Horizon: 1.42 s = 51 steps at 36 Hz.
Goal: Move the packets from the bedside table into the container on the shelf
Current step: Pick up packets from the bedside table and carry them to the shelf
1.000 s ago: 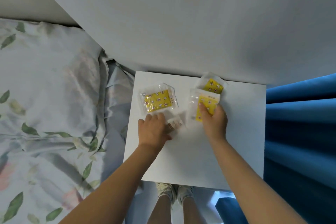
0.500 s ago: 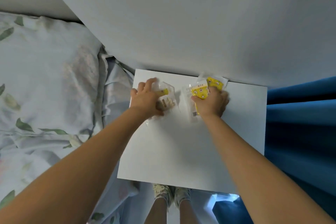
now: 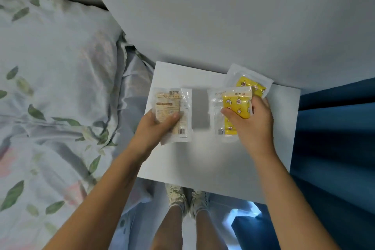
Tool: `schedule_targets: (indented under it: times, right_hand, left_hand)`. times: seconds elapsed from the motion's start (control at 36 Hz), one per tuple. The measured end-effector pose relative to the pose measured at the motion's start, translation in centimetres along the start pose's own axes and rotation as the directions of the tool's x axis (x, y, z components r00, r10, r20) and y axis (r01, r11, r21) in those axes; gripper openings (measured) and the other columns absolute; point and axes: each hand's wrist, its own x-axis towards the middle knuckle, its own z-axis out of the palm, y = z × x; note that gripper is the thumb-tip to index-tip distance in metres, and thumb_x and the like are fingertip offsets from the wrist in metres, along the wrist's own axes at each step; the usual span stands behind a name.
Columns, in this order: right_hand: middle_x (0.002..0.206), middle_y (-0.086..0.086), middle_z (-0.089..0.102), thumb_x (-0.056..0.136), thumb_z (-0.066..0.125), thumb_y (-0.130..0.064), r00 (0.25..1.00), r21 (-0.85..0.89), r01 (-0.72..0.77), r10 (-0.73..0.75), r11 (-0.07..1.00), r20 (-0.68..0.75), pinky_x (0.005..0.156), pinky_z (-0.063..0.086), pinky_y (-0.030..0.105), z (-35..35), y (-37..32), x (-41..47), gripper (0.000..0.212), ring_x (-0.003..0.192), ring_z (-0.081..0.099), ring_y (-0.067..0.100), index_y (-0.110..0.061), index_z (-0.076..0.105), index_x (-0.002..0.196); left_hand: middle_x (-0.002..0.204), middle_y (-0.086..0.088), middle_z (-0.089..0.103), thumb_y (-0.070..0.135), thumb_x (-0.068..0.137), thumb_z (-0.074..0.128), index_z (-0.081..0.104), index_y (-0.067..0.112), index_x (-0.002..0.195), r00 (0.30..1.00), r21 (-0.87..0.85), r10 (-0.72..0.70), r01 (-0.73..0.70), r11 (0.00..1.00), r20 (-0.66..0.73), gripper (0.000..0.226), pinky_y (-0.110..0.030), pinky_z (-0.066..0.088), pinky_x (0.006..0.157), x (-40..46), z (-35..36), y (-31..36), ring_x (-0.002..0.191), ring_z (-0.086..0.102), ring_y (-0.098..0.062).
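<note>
both hands now off the desk (image 3: 219,160) w/ packets lifted: left hand (image 3: 157,128) grips the pale label-side packet (image 3: 174,107) at 9 o'clock, right hand (image 3: 250,122) pinches a yellow packet (image 3: 236,107); 0.5 s ago they were pressed flat. third packet (image 3: 250,83) sits at 1 o'clock. pickup done, container not in view

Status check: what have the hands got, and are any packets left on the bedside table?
Left hand grips label-side packet. Right hand grips yellow packet. Third packet behind it, at bedside table back edge.
</note>
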Motion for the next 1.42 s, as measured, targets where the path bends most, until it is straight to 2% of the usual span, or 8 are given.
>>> schedule_targets:
  times: [0.14,0.31,0.64,0.81,0.92,1.17,1.28,1.42]
  right_hand:
    - [0.073,-0.021,0.071,0.079,0.074,-0.011,0.971,0.255,-0.114,0.053,0.96,0.234,0.057,0.049,0.011,-3.5,-3.2,-3.2,0.02,0.069,0.066,-0.005,-0.028,0.064,0.085]
    - [0.087,-0.019,0.071,0.084,0.069,-0.019,0.95,0.317,-0.121,0.018,0.941,0.311,0.069,0.055,0.018,-6.2,-7.4,-8.2,0.02,0.082,0.067,-0.002,-0.031,0.061,0.098]
    - [0.096,-0.008,0.07,0.078,0.076,-0.027,0.861,0.166,-0.004,-0.081,0.986,0.502,0.082,0.058,0.04,-7.8,-14.7,-21.4,0.025,0.089,0.067,0.012,-0.028,0.062,0.099]
    - [0.093,-0.012,0.067,0.077,0.075,-0.034,0.759,0.144,0.224,-0.265,0.964,0.595,0.07,0.053,0.021,-5.6,-18.3,-30.2,0.026,0.086,0.065,0.006,-0.028,0.061,0.098]
    - [0.093,-0.005,0.069,0.084,0.069,-0.027,0.704,0.201,0.184,-0.272,0.962,0.656,0.071,0.056,0.031,-4.3,-19.0,-38.4,0.017,0.087,0.068,0.015,-0.024,0.063,0.099]
    - [0.091,-0.007,0.069,0.086,0.068,-0.023,0.303,0.269,0.278,-0.35,0.922,0.886,0.075,0.058,0.032,-5.2,-17.1,-63.8,0.012,0.088,0.068,0.015,-0.031,0.059,0.091]
    - [0.087,-0.012,0.067,0.087,0.067,-0.021,0.085,0.306,0.329,-0.35,0.894,0.933,0.062,0.051,0.013,-5.4,-16.9,-74.3,0.013,0.079,0.065,0.003,-0.03,0.058,0.091]
    - [0.093,-0.007,0.069,0.085,0.069,-0.019,-0.112,0.313,0.361,-0.292,0.879,0.95,0.071,0.056,0.025,-4.4,-16.8,-85.4,0.017,0.083,0.067,0.01,-0.03,0.06,0.094]
  left_hand:
    - [0.095,-0.007,0.075,0.006,0.079,0.069,0.066,0.01,0.102,0.996,-0.095,0.069,-0.074,0.993,-0.062,0.023,-0.031,0.059,0.072,-5.3,-0.2,1.8,0.086,0.072,-0.023]
    - [0.095,-0.006,0.075,0.009,0.079,0.07,0.067,0.012,0.101,0.964,-0.092,0.189,-0.209,0.974,-0.188,0.022,-0.035,0.059,0.078,-13.7,-0.7,5.0,0.088,0.072,-0.023]
    - [0.091,-0.001,0.076,0.01,0.079,0.072,0.066,0.016,0.1,0.857,-0.113,0.178,-0.263,0.958,-0.484,0.022,-0.034,0.057,0.075,-32.6,-5.3,3.9,0.085,0.072,-0.02]
    - [0.089,0.005,0.076,0.014,0.081,0.071,0.067,0.021,0.1,0.74,-0.115,0.21,-0.362,0.925,-0.639,0.02,-0.023,0.056,0.067,-44.2,-8.0,0.5,0.084,0.072,-0.013]
    - [0.087,0.008,0.076,0.016,0.081,0.071,0.066,0.025,0.097,0.629,-0.123,0.195,-0.425,0.897,-0.753,0.018,-0.02,0.055,0.065,-53.6,-9.3,-4.3,0.081,0.072,-0.01]
    - [0.084,0.008,0.075,0.013,0.082,0.071,0.067,0.02,0.098,0.329,-0.191,-0.029,-0.473,0.86,-0.944,0.018,-0.015,0.054,0.062,-78.8,-7.9,-18.8,0.078,0.072,-0.006]
    - [0.085,0.01,0.075,0.018,0.08,0.073,0.066,0.026,0.093,0.19,-0.212,-0.129,-0.528,0.822,-0.973,0.017,-0.02,0.054,0.069,-88.4,-6.8,-23.9,0.081,0.071,-0.006]
    - [0.09,0.008,0.076,0.032,0.065,0.073,0.066,0.024,0.099,0.024,-0.228,-0.277,-0.637,0.736,-0.961,0.036,-0.028,0.057,0.075,-97.6,-5.4,-29.5,0.086,0.072,-0.011]
